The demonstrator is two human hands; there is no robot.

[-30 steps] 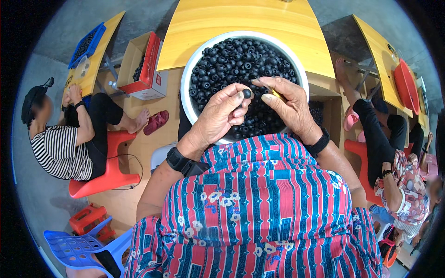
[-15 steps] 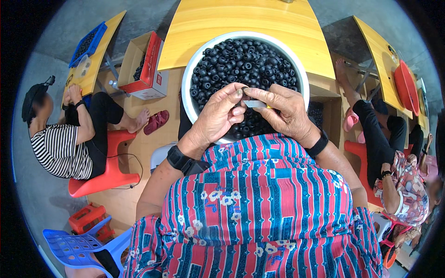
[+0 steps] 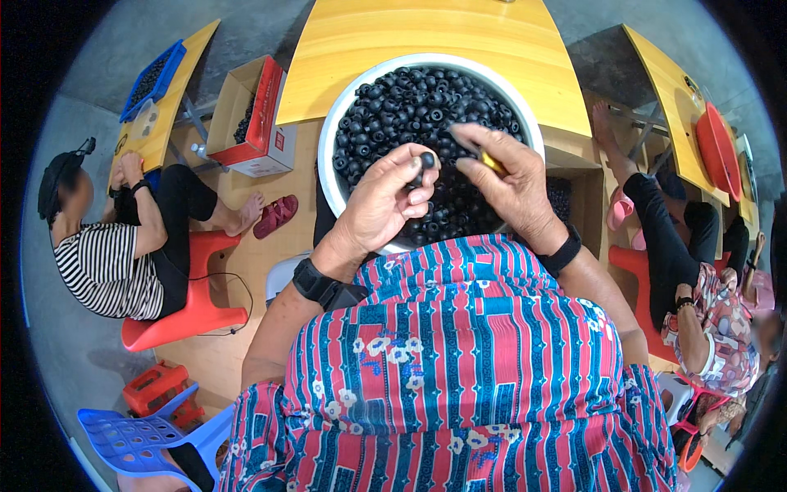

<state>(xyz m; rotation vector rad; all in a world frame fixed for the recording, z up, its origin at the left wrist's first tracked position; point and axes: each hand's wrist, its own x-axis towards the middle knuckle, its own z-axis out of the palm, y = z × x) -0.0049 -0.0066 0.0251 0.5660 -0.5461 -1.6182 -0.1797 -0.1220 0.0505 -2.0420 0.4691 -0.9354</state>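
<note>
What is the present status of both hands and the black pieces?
Left hand: pinching one black piece. Right hand: apart, holding yellow object, partly hidden. Bowl of black pieces beneath. No obstruction seen between hands.

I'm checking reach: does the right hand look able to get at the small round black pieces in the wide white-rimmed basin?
Probably yes: the right hand appears above the basin, with nothing visible between it and the black pieces, though the small yellow item it holds may hamper picking.
</note>
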